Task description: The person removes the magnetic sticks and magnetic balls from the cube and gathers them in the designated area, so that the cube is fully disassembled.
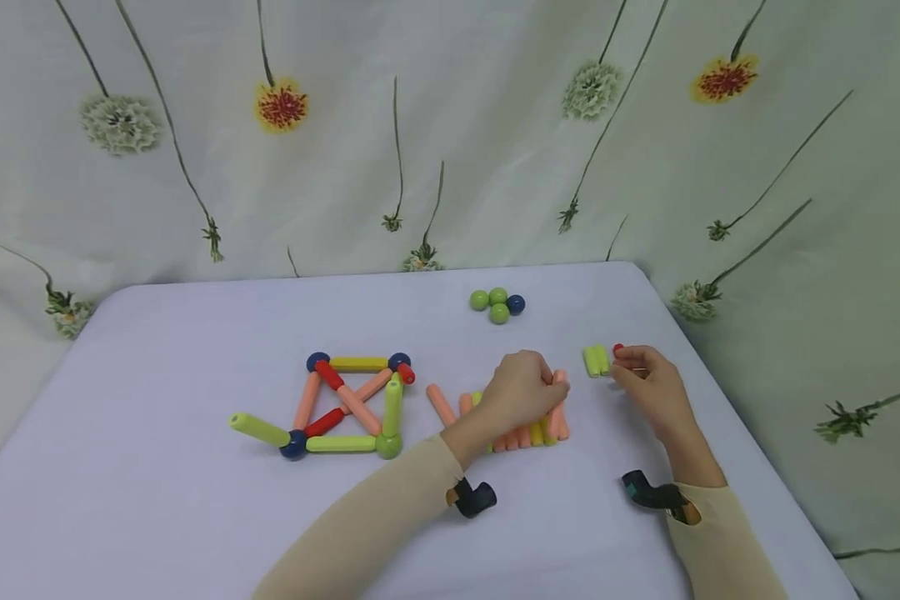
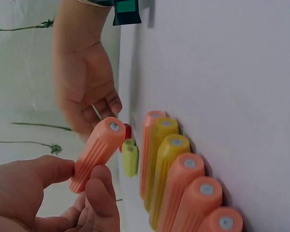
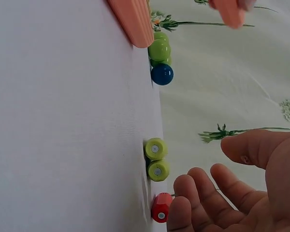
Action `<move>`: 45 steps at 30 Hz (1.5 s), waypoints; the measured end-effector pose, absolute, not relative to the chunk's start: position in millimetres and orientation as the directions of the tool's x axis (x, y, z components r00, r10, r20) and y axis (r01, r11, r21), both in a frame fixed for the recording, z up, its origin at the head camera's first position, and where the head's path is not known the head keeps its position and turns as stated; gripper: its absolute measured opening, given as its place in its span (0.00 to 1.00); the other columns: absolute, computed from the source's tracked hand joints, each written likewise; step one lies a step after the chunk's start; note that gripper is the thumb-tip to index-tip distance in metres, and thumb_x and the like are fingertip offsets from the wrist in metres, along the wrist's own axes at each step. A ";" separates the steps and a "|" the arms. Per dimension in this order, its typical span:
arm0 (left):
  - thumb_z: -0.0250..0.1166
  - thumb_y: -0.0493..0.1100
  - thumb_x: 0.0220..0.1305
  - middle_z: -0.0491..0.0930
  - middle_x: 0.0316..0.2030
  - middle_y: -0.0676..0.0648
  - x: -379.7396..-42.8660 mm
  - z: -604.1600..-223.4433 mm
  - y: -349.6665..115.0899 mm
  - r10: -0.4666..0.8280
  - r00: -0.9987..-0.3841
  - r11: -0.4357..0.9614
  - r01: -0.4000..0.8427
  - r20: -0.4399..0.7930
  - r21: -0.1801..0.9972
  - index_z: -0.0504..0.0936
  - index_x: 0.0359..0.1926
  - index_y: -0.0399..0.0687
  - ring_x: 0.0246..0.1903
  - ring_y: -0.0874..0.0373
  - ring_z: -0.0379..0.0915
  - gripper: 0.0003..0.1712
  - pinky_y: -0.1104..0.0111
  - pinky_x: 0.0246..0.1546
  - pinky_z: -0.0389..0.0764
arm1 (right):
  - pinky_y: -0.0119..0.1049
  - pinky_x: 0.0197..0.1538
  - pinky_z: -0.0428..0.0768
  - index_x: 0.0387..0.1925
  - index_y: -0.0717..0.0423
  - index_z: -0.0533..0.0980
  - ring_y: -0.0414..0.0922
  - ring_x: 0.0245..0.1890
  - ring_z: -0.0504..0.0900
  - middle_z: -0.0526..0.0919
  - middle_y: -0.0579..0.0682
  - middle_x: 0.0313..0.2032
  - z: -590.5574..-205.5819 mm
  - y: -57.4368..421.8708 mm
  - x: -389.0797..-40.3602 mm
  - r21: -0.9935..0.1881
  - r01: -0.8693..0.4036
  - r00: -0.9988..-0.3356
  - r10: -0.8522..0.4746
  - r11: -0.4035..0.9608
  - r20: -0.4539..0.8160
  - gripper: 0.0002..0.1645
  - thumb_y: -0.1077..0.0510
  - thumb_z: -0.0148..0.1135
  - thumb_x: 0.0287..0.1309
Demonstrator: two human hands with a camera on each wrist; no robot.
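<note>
Between thumb and fingers, my left hand [image 1: 519, 387] pinches a salmon-pink magnetic rod [image 2: 97, 151], raised above the table with its metal tip showing. Below it lies a side-by-side row of pink and yellow magnetic rods [image 2: 176, 150], partly covered by the hand in the head view. My right hand [image 1: 651, 390] is at the table's right side, its fingers loosely bent and nothing held in the right wrist view. Close to those fingertips lies a short red rod [image 3: 162, 208]. Two short light-green rods [image 1: 596, 361] lie together just left of it.
Left of the row stands a frame of rods and balls [image 1: 341, 444], with one green rod [image 1: 258, 429] sticking out leftward. Several green balls and a dark blue ball [image 1: 516, 304] sit near the back edge. A flowered cloth [image 1: 495, 167] hangs behind the white table [image 1: 157, 500].
</note>
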State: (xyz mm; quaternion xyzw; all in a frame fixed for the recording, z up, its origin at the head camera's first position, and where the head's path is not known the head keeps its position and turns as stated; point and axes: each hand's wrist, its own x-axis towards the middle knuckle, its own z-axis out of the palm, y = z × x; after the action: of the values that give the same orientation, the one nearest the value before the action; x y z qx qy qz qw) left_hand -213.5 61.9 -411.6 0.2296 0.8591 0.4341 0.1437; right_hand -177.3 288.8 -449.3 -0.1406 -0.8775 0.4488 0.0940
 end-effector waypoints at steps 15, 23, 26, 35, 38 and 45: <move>0.65 0.51 0.61 0.60 0.06 0.55 -218.2 -427.3 57.6 0.381 -0.922 0.718 0.247 -0.070 0.650 0.70 0.12 0.48 0.06 0.61 0.64 0.24 0.72 0.09 0.57 | 0.39 0.41 0.76 0.55 0.60 0.73 0.52 0.44 0.75 0.78 0.57 0.48 -445.0 248.5 -190.4 -0.794 0.203 -0.956 0.290 0.573 -0.035 0.20 0.54 0.58 0.65; 0.64 0.57 0.63 0.68 0.12 0.54 -218.4 -437.9 61.1 0.390 -0.918 0.850 0.333 -0.065 0.408 0.73 0.22 0.52 0.11 0.60 0.68 0.20 0.69 0.12 0.65 | 0.38 0.40 0.76 0.54 0.59 0.73 0.52 0.45 0.75 0.78 0.57 0.49 -449.8 247.2 -189.9 -0.787 0.219 -0.956 0.288 0.577 -0.054 0.20 0.53 0.57 0.66; 0.63 0.56 0.64 0.69 0.14 0.54 -213.8 -436.3 56.1 0.413 -0.911 0.838 0.379 -0.003 0.392 0.72 0.25 0.52 0.11 0.61 0.67 0.17 0.69 0.12 0.65 | 0.37 0.40 0.76 0.54 0.59 0.73 0.52 0.44 0.75 0.78 0.57 0.49 -451.6 245.5 -188.0 -0.785 0.223 -0.956 0.288 0.577 -0.059 0.19 0.52 0.57 0.66; 0.64 0.47 0.62 0.69 0.19 0.61 -168.6 -413.0 -0.7 0.494 -0.790 0.636 0.613 0.364 0.469 0.79 0.31 0.54 0.15 0.69 0.62 0.05 0.79 0.13 0.62 | 0.34 0.30 0.75 0.50 0.56 0.78 0.49 0.34 0.75 0.81 0.54 0.41 -451.4 238.5 -176.7 -0.753 0.092 -0.966 0.242 0.652 0.091 0.15 0.53 0.59 0.65; 0.66 0.45 0.60 0.72 0.21 0.60 -155.4 -406.9 -27.5 0.489 -0.744 0.605 0.665 0.455 0.438 0.80 0.30 0.54 0.17 0.70 0.63 0.03 0.81 0.14 0.62 | 0.32 0.28 0.75 0.49 0.56 0.78 0.48 0.31 0.75 0.82 0.52 0.38 -449.8 232.5 -173.0 -0.732 -0.022 -0.970 0.164 0.681 0.181 0.14 0.56 0.61 0.64; 0.67 0.41 0.57 0.79 0.28 0.56 -153.6 -410.8 -82.1 0.402 -0.646 0.533 0.741 0.649 0.409 0.81 0.37 0.49 0.21 0.66 0.70 0.06 0.82 0.20 0.68 | 0.30 0.29 0.75 0.51 0.54 0.77 0.46 0.29 0.74 0.81 0.46 0.36 -439.6 203.1 -167.0 -0.706 -0.181 -0.965 0.015 0.685 0.262 0.15 0.59 0.63 0.63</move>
State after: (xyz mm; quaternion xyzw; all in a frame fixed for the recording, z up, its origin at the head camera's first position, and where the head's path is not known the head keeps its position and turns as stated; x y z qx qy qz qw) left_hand -153.6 -82.1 -410.8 0.3403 0.8398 0.3434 -0.2470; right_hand -167.0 203.1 -439.6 0.0455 -0.9095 0.3941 0.1242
